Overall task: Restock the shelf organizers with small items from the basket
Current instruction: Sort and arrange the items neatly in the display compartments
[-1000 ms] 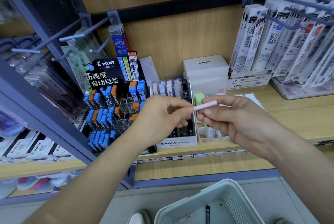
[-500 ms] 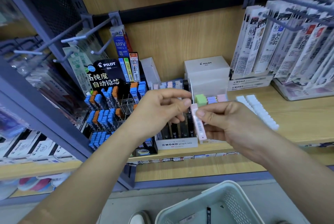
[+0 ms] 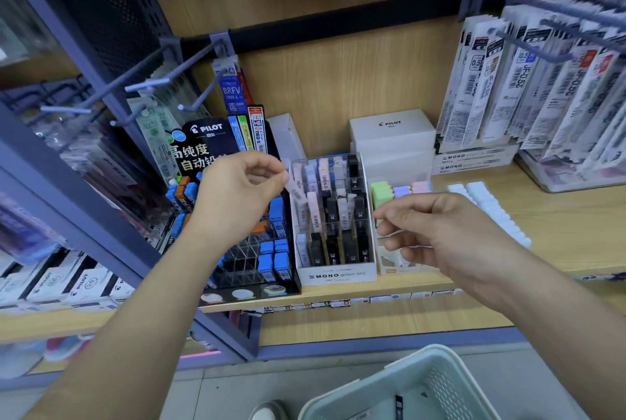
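**Q:** Entry 1, nearest object?
**A:** The basket (image 3: 372, 378), at the bottom edge below my forearms. One slim dark case (image 3: 399, 405) lies inside it.

**Q:** Left hand?
**A:** My left hand (image 3: 242, 197) pinches a pale pink lead case (image 3: 295, 186) between thumb and fingertips. The case is tilted, over the rear left corner of the MONO organizer (image 3: 335, 276). I cannot tell whether it touches the cases beneath.

**Q:** Right hand?
**A:** My right hand (image 3: 450, 233) grasps nothing. Its fingers are loosely curled, with thumb and forefinger near each other but apart. It hovers over the box of pastel erasers (image 3: 382, 190), just right of the organizer.

**Q:** Organizer contents?
**A:** Pink, white and black cases, upright in rows.

**Q:** Beside and beyond?
**A:** On the left, touching the organizer, is the Pilot display (image 3: 274, 262) with blue and orange cases. Behind it all stands a white Pilot box (image 3: 393, 135). Refill packets (image 3: 508, 87) hang on hooks at the upper right.
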Motion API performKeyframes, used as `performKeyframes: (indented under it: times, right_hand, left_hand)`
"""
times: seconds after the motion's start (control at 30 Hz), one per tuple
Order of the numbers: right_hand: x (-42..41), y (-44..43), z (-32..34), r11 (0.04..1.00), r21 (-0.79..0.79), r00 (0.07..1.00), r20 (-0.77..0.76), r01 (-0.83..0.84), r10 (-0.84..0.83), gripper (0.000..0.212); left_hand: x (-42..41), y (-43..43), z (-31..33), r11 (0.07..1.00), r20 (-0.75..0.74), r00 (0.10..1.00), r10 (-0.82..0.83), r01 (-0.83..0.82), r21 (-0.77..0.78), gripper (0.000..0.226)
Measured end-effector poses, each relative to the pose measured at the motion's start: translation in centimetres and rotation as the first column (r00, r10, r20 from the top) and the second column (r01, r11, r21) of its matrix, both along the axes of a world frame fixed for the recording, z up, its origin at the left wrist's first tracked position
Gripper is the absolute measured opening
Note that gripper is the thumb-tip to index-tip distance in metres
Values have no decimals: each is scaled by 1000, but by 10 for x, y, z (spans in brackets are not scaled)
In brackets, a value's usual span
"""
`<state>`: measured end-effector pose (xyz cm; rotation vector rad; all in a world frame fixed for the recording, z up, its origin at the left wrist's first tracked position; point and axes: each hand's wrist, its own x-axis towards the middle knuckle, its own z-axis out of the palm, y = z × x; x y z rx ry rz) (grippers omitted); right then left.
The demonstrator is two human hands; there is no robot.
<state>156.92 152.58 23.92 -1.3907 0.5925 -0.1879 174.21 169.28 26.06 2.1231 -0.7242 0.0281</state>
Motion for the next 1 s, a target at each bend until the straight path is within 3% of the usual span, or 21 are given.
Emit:
performKeyframes:
  times: [0.13, 0.33, 0.5, 0.83, 1.0]
  right_hand:
    - [0, -3, 1, 1000, -5, 1000, -23, 7, -7, 18]
    - [-2, -7, -1, 999, -34, 999, -39, -1, -1, 19]
    - [-5, -11, 0, 999, -47, 999, -41, -3, 1, 19]
    - [-13, -20, -4, 996, -81, 996, -90, -28, 21, 17]
    - [-23, -28, -17, 918, -344, 962, -251, -196, 111, 16]
  left_hand:
    - [4, -6, -13, 994, 101, 995, 4, -15, 112, 14]
    - [-2, -24, -32, 941, 283, 946, -160, 59, 334, 20]
    - [2, -32, -40, 880, 302, 924, -236, 71, 470, 19]
    - [6, -40, -51, 810, 348, 891, -292, 37, 585, 24]
    - [-11, -36, -36, 866, 439, 834, -334, 88, 493, 24]
